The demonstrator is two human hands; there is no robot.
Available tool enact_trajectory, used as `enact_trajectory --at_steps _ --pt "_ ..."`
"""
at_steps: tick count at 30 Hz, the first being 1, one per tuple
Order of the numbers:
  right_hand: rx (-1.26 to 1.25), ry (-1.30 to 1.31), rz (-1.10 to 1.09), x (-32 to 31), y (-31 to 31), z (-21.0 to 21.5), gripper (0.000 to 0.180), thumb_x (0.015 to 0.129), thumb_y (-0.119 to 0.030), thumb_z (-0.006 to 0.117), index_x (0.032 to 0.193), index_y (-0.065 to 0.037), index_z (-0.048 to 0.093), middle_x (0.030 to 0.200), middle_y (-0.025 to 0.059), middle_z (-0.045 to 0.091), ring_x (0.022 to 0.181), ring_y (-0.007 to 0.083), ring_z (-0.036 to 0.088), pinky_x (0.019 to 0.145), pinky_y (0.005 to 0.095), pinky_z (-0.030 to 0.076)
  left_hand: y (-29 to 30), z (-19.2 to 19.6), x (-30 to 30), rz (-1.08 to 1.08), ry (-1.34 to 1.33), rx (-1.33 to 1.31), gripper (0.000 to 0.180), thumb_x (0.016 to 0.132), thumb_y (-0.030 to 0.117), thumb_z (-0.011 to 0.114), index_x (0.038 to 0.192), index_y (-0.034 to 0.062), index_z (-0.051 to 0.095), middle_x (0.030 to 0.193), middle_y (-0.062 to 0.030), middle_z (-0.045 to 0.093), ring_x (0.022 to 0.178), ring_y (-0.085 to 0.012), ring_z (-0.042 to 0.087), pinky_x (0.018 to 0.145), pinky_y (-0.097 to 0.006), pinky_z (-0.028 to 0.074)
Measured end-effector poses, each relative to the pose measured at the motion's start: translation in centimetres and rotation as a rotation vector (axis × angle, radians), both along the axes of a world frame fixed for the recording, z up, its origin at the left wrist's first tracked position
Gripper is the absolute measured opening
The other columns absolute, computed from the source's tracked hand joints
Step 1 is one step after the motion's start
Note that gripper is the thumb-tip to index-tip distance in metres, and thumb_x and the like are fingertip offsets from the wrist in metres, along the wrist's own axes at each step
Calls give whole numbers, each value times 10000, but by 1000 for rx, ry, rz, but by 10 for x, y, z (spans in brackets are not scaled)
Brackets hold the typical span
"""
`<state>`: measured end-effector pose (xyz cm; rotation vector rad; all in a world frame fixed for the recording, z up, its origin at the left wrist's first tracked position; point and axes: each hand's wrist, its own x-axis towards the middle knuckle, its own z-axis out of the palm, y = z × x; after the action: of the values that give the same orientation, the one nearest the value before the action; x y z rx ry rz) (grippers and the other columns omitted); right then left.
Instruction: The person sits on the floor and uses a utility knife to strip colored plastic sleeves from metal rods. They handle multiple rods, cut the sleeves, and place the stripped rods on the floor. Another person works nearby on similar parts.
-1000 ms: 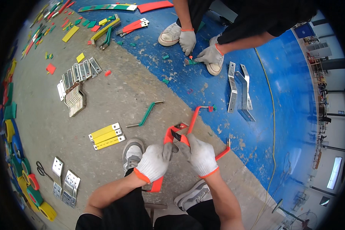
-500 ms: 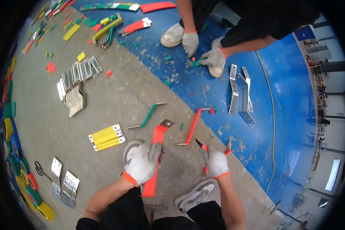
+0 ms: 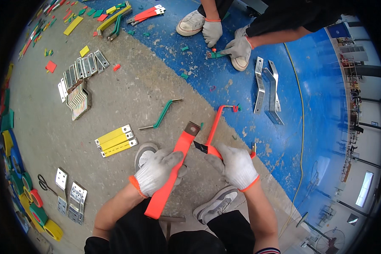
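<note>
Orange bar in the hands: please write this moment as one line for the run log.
left hand: grips orange bar | right hand: holds knife, blade at bar | floor: bent orange bar, yellow bars

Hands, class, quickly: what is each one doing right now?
Left hand: closed around the orange-sleeved flat bar.
Right hand: closed on a small dark-bladed cutter.

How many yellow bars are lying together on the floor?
3 yellow bars lie side by side on the grey floor, just left of the left hand. Other yellow pieces far off at the top are a different sort.
</note>
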<state>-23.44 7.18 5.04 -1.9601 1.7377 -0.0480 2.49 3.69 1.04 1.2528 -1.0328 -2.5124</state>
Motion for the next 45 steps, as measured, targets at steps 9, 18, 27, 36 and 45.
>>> enact_trajectory --at_steps 9,18,27,36,45 --pt "-35 63 76 9 -6 8 347 892 -365 749 866 -56 595 686 162 599 655 381 630 587 469 494 8 6 -2 133 63 -121 230 1035 246 529 944 39 568 663 -12 492 487 -108 450 419 -280 340" --pt "20 15 164 -14 -14 24 351 871 -378 762 879 -66 601 737 152 589 656 380 610 578 458 475 -11 5 8 148 451 812 270 1062 291 489 967 52 570 652 -12 479 447 -106 406 377 -257 310" --pt "-17 23 282 -22 -23 58 386 819 -414 790 867 -81 598 710 122 556 632 362 592 556 435 462 -6 -16 10 37 775 976 306 1082 282 421 1023 29 583 672 -40 495 425 -109 417 310 -257 326" --pt "-12 22 284 -26 -23 60 401 793 -431 800 864 -87 607 716 114 579 639 361 610 565 438 476 -2 -24 10 -25 890 983 348 1104 283 367 1076 16 589 667 -47 503 416 -116 439 300 -263 351" --pt "-20 65 313 -26 -24 64 416 779 -453 807 831 -100 593 710 98 570 618 343 601 549 433 467 -9 -1 7 -41 705 901 286 1060 304 495 959 44 556 589 25 417 400 -83 363 334 -247 252"
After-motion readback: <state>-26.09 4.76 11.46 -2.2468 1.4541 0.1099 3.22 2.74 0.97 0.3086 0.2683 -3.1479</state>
